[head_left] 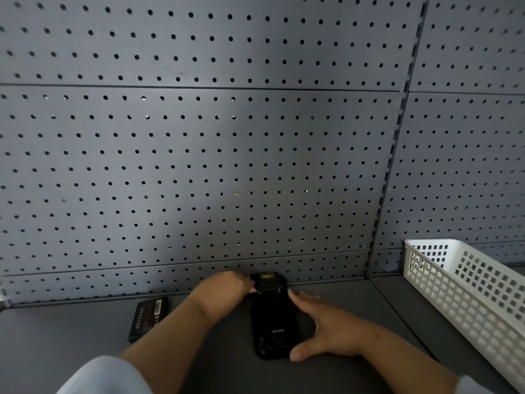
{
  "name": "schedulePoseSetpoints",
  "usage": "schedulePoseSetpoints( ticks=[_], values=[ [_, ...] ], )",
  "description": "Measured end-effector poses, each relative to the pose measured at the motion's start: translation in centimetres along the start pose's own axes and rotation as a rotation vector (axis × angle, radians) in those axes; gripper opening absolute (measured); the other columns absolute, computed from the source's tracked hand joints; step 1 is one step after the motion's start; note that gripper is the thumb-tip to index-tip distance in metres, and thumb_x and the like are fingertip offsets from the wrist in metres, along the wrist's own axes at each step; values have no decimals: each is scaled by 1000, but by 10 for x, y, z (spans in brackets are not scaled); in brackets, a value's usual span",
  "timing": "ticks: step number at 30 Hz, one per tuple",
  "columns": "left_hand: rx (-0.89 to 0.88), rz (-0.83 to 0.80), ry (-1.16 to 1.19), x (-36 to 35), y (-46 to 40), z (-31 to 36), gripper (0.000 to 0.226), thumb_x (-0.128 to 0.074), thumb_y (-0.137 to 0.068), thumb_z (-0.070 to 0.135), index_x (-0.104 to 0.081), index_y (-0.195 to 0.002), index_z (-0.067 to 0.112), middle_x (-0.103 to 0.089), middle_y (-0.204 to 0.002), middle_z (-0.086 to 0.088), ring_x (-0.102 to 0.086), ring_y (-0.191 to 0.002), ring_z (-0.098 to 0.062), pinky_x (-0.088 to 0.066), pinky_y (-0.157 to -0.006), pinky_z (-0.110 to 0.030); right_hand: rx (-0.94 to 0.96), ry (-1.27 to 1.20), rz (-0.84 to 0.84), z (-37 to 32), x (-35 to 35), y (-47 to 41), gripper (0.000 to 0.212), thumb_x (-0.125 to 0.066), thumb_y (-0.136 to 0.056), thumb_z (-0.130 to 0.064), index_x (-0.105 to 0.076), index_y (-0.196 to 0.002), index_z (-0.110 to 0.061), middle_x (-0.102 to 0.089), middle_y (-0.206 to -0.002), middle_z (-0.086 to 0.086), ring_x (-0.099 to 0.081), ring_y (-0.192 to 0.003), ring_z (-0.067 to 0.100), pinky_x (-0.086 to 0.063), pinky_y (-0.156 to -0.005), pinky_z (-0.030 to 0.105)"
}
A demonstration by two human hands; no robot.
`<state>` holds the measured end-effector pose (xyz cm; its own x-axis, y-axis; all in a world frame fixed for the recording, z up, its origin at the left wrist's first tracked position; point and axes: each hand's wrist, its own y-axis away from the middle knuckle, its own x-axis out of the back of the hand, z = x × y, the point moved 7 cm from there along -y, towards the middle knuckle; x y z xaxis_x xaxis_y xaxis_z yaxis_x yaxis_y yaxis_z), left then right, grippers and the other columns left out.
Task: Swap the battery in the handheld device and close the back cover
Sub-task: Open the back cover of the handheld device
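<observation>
A black handheld device (274, 317) lies face down on the grey shelf, its back cover on and its scanner head toward the pegboard. My left hand (227, 288) grips the device's top left corner near the scanner head. My right hand (326, 328) rests along the device's right side, fingers spread and thumb at its lower right corner. A loose black battery (147, 318) with a label lies flat on the shelf to the left, apart from both hands.
A grey pegboard wall (213, 166) rises right behind the device. A white slatted plastic basket (477, 297) stands on the shelf at the right. A seam (397, 311) in the shelf surface runs diagonally between the device and the basket.
</observation>
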<state>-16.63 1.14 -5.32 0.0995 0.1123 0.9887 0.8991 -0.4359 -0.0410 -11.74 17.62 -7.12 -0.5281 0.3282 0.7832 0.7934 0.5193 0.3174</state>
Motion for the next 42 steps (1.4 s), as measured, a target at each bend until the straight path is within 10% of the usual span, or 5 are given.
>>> schedulePoseSetpoints(
  ticks=[32,37,42],
  values=[
    [135,-29,44,14,-4,5,38,-34,-98,31,-58,-111,4,-63,-116,-14,-57,-108,-29,-41,-90,-35,24,12,22,0,0,-1,123,-67,-53,-70,4,-146,-34,2,-160,-4,7,-146,15,-2,-120,35],
    [207,218,333,24,22,12,41,-33,-97,35,-60,-110,9,-65,-114,-9,-59,-106,-23,-41,-88,-28,35,21,37,-3,1,2,111,-70,-68,-56,4,-147,-31,3,-159,-4,7,-146,16,-1,-118,33],
    [235,-83,824,-5,57,27,105,-33,-65,82,-6,-147,22,-9,-157,2,-6,-144,-16,-8,-115,-29,51,-8,14,-5,0,2,116,-70,-62,-61,5,-146,-33,1,-159,-3,2,-146,17,-6,-121,38]
  ],
)
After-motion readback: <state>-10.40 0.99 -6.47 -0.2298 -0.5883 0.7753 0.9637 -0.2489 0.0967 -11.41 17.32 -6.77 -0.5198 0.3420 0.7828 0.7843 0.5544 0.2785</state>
